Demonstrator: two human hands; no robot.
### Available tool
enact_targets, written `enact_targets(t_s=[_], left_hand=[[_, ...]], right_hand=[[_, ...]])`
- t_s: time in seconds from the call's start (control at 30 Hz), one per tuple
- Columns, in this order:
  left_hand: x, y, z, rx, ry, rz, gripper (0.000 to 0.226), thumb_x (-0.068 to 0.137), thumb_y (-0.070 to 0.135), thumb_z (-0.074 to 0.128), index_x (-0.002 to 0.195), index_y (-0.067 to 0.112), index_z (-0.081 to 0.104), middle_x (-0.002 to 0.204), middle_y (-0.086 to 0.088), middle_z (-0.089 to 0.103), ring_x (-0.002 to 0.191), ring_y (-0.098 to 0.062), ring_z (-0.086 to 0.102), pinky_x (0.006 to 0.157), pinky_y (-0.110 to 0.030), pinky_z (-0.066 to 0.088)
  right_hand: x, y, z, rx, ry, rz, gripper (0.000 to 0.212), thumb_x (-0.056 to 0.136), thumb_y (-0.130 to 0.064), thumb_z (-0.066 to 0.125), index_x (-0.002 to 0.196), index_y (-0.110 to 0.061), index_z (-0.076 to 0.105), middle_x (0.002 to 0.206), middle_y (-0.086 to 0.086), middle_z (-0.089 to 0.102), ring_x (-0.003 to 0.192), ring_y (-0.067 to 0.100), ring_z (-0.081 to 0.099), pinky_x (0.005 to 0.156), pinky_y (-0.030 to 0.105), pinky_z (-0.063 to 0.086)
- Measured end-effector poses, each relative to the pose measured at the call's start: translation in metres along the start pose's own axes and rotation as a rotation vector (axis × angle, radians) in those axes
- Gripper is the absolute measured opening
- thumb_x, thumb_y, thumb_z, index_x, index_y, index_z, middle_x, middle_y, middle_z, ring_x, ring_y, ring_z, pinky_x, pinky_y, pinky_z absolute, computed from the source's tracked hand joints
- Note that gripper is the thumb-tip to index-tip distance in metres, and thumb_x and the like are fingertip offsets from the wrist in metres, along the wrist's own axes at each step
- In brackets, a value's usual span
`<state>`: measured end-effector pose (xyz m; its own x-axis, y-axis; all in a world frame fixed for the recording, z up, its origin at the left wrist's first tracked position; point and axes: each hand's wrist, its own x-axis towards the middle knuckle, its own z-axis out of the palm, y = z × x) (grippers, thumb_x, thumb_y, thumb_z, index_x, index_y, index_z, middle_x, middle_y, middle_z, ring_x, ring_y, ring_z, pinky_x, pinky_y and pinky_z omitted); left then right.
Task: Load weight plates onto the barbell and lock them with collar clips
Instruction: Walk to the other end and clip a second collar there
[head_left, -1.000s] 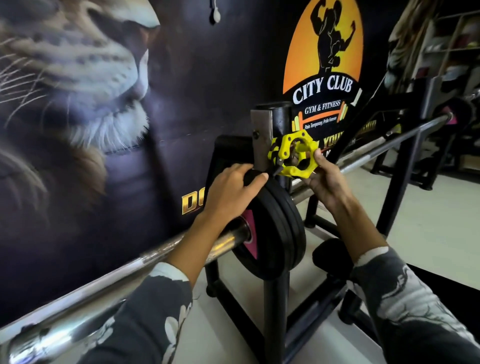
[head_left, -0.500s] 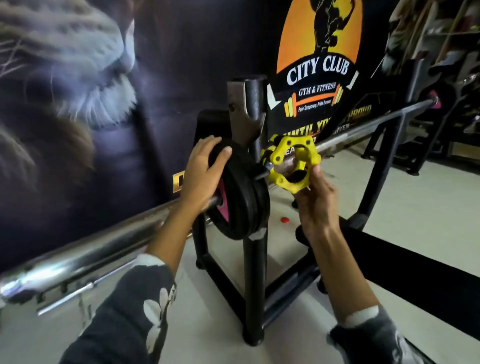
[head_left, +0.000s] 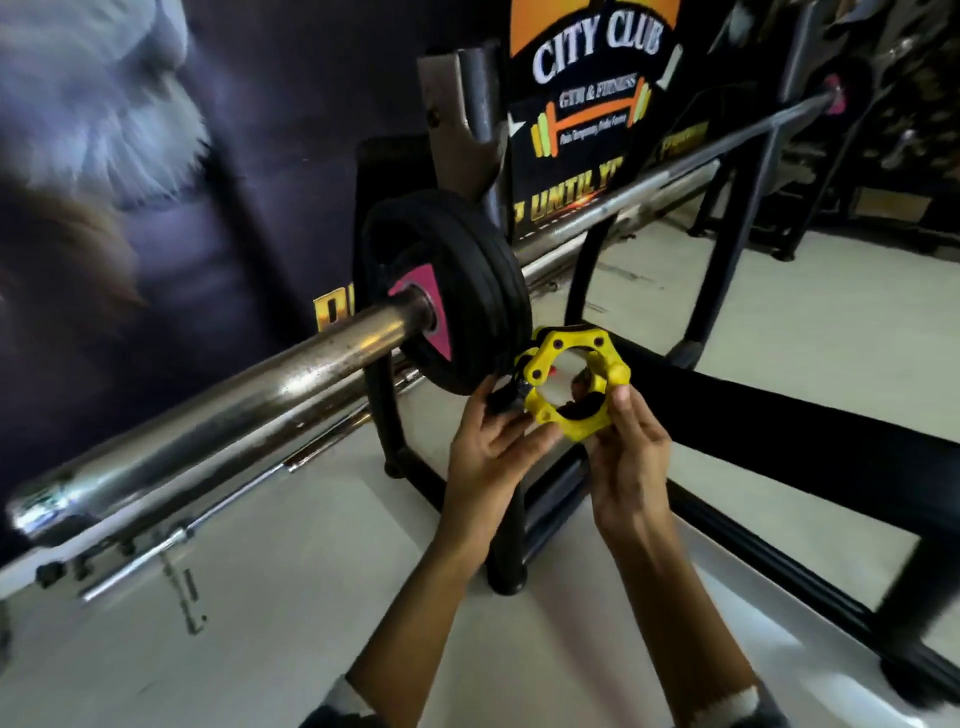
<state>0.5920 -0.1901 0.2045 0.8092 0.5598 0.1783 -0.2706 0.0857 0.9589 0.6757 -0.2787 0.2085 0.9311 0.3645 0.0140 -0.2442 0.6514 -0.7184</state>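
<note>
A steel barbell (head_left: 218, 415) lies on a black rack, its thick sleeve reaching toward the lower left. Black weight plates (head_left: 467, 291) with a pink hub sit on the sleeve, pushed in against the rack upright. Below and to the right of the plates, off the bar, both hands hold a yellow collar clip (head_left: 576, 379). My left hand (head_left: 488, 452) grips its left side at the black lever. My right hand (head_left: 631, 452) holds its right and lower edge. Floor shows through the clip's ring.
The black rack upright (head_left: 467, 104) rises behind the plates, its leg (head_left: 509, 530) stands on the pale floor between my forearms. A thinner bar (head_left: 218, 514) lies on the floor under the sleeve. A dark wall mural is on the left, a black mat (head_left: 779, 400) on the right.
My left hand left the plates and joined the right on the clip. The clip came down from beside the bar to below the plates. The camera tilted down.
</note>
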Motion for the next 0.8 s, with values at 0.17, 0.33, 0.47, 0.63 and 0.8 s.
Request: enact_targets(t_s=[0.17,0.33,0.47,0.63,0.8], left_hand=[[-0.013,-0.005,-0.018,-0.116,-0.089,-0.078,0.04,0.066,0.007,0.08,0.103,0.014,0.068,0.096,-0.007,0.074,0.094,-0.019,0.069,0.077,-0.024,0.053],[-0.033,0.002,-0.064,-0.099,-0.254,-0.092,0.03,0.065,0.006,0.074,0.093,-0.002,0.066,0.09,-0.015,0.07,0.089,-0.024,0.066,0.077,-0.028,0.054],[-0.041,0.022,-0.102,-0.039,-0.499,-0.117,0.039,0.063,0.004,0.075,0.101,0.0,0.065,0.096,-0.011,0.073,0.093,-0.021,0.068,0.078,-0.028,0.054],[-0.063,0.042,-0.138,0.018,-0.626,-0.067,0.044,0.053,0.019,0.083,0.095,0.022,0.072,0.092,0.0,0.075,0.087,-0.013,0.069,0.072,-0.02,0.053],[-0.102,0.061,-0.178,0.037,-0.633,-0.038,0.045,0.05,0.022,0.084,0.093,0.021,0.073,0.088,0.001,0.075,0.086,-0.013,0.07,0.072,-0.018,0.052]], right_hand=[[-0.049,0.022,0.002,0.005,0.093,-0.038,0.046,0.084,-0.026,0.052,0.12,0.003,0.054,0.119,0.023,0.06,0.11,0.035,0.058,0.095,0.041,0.051],[-0.097,0.021,0.013,-0.408,0.061,-0.051,0.054,0.088,-0.04,0.041,0.128,-0.006,0.051,0.129,0.024,0.056,0.121,0.039,0.052,0.101,0.054,0.039],[-0.136,0.007,0.028,-0.73,-0.022,-0.065,0.049,0.081,-0.027,0.055,0.125,-0.007,0.054,0.124,0.018,0.061,0.111,0.024,0.059,0.099,0.04,0.046],[-0.186,0.007,0.042,-0.843,-0.102,-0.002,0.041,0.085,0.0,0.058,0.126,-0.003,0.053,0.118,0.018,0.063,0.099,0.016,0.064,0.082,0.02,0.054],[-0.245,0.045,0.056,-0.803,0.004,-0.078,0.046,0.08,-0.016,0.069,0.123,-0.006,0.055,0.12,0.022,0.062,0.107,0.026,0.061,0.094,0.039,0.049]])
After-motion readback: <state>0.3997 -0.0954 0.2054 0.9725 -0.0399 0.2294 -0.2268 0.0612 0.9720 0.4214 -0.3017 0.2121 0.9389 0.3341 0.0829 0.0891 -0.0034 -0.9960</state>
